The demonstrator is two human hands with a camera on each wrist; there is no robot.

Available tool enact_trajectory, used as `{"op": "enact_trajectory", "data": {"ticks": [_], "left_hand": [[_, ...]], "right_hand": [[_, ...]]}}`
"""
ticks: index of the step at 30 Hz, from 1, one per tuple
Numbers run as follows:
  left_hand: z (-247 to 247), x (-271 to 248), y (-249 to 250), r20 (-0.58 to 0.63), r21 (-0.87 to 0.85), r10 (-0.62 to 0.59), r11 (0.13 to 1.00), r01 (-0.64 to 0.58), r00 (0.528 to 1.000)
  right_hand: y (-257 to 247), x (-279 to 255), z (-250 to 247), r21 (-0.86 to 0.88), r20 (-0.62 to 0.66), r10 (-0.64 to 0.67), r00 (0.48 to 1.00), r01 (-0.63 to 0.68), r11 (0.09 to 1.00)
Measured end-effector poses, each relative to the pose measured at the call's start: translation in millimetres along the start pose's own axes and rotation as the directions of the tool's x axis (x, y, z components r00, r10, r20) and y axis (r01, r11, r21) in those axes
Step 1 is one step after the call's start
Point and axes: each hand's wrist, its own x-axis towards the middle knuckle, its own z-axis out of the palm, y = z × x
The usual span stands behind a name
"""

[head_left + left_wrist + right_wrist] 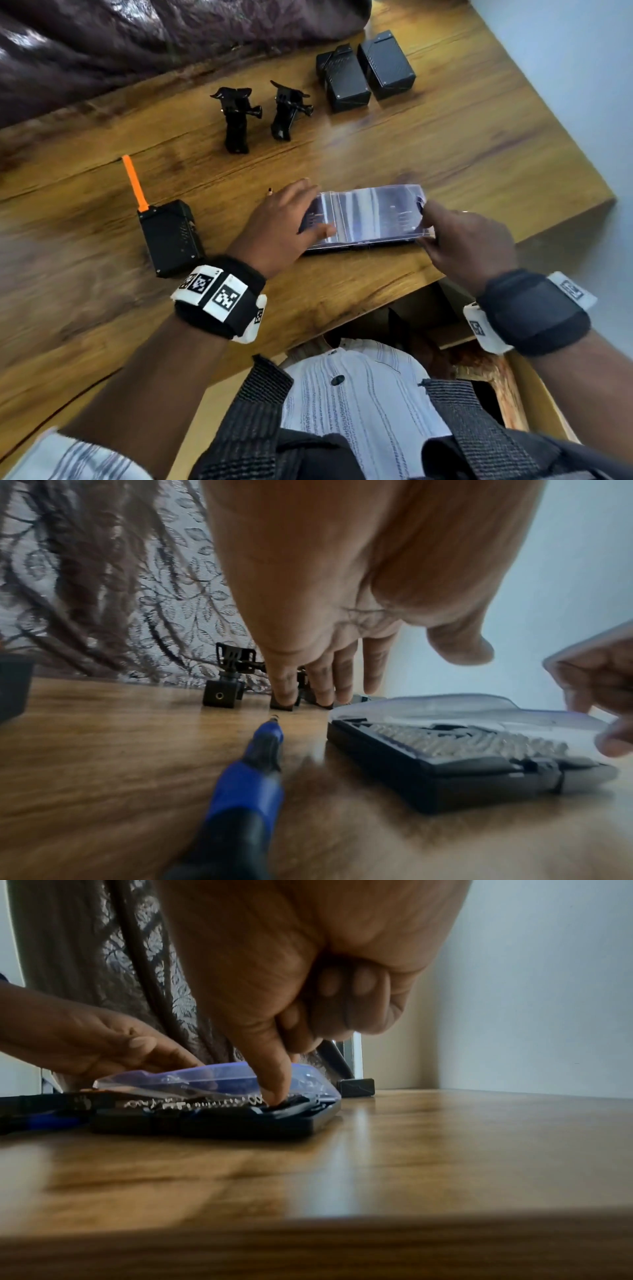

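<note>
A black screwdriver-bit case [370, 240] with a clear lid [376, 209] lies on the wooden table [445, 147] near its front edge. My left hand [315, 212] rests with straight fingers on the lid's left end. My right hand [426, 222] pinches the lid's right end, its other fingers curled. In the right wrist view one digit of my right hand [284, 1069] reaches under the slightly raised lid [222, 1077] onto the tray. Rows of silver bits [462, 739] show inside. A blue and black screwdriver [246, 783] lies on the table under my left wrist.
A black box with an orange antenna [169, 236] sits left of my left hand. Two black clamp mounts [236, 116] [287, 109] and two black boxes [346, 80] [387, 63] stand further back. A patterned curtain [137, 41] hangs behind. The table's right edge [565, 219] is close.
</note>
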Motion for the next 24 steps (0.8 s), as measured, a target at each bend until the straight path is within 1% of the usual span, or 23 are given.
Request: {"op": "enact_trajectory", "data": {"ticks": [2,3,5,9,11,13,17,21,24], "left_hand": [[6,1,-1,0.065,0.068,0.015,0.997,-0.019,0.998],[8,1,-2,0.074,0.094,0.023,0.995,-0.03,0.997],[8,3,-4,0.067,0.142,0.037,0.989,-0.046,0.997],[7,4,-2,0.067,0.21,0.037,0.976,-0.051,0.997],[7,3,-1,0.066,0.214,0.023,0.976,-0.036,0.998],[8,2,1,0.055,0.216,0.02,0.976,-0.032,0.998],[8,1,9,0.057,0.308,0.043,0.95,-0.058,0.997],[5,2,13,0.088,0.278,0.032,0.959,-0.055,0.996],[9,10,20,0.125,0.278,0.047,0.957,-0.08,0.991]], "right_hand": [[0,1,3,-0.028,0.027,-0.008,1.0,0.009,1.0],[1,3,3,-0.043,0.055,-0.009,0.998,0.011,0.999],[1,4,2,-0.05,0.1,-0.013,0.995,0.018,0.999],[-1,10,-1,0.03,0.101,-0.038,0.994,0.035,0.999],[-4,14,-2,0.045,0.126,-0.066,0.99,0.061,0.997],[-6,17,-4,0.032,0.168,-0.098,0.981,0.093,0.995],[-9,22,-6,0.012,0.244,-0.088,0.966,0.087,0.996],[-11,27,-10,-0.017,0.261,-0.089,0.961,0.097,0.995],[-10,33,-12,-0.04,0.283,-0.137,0.949,0.155,0.987]]}}
